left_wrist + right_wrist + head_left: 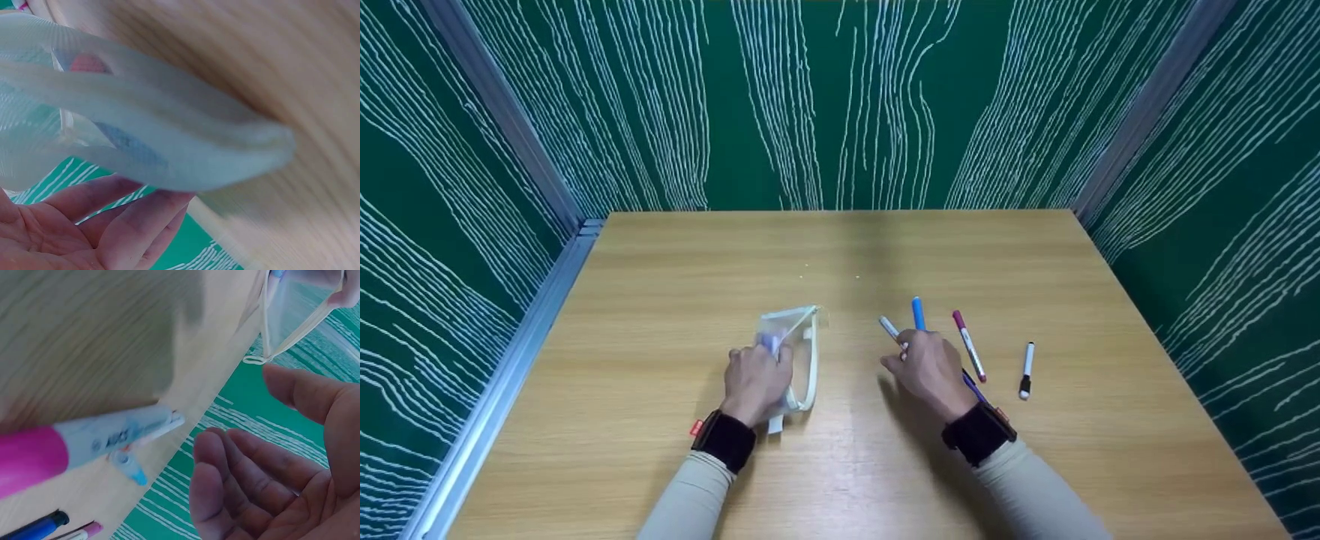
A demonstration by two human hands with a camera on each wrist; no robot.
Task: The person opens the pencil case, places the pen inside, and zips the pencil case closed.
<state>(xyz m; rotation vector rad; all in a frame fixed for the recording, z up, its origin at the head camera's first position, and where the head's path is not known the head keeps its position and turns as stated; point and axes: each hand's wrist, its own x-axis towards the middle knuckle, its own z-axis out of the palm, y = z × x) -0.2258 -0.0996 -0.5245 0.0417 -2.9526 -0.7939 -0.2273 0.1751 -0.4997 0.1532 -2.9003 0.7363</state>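
My left hand (pixel 756 381) grips the side of a translucent white pouch (pixel 812 367), which stands with its mouth facing right; something bluish shows through its wall. In the left wrist view, fingers (pixel 140 225) touch the pouch (pixel 185 135) from below. My right hand (pixel 934 371) is over several markers, among them a white one (pixel 889 326) and a blue-capped one (pixel 918 313). The right wrist view shows this hand (pixel 270 478) with thumb and fingers apart and nothing between them, beside a pink-capped marker (pixel 112 439).
To the right of my right hand lie a magenta-capped marker (pixel 969 346) and, farther out, a white marker with a black cap (pixel 1027 371). A dark blue marker (pixel 973 386) lies partly under my right wrist. Green walls with white lines (pixel 885 105) surround the wooden table (pixel 840 247).
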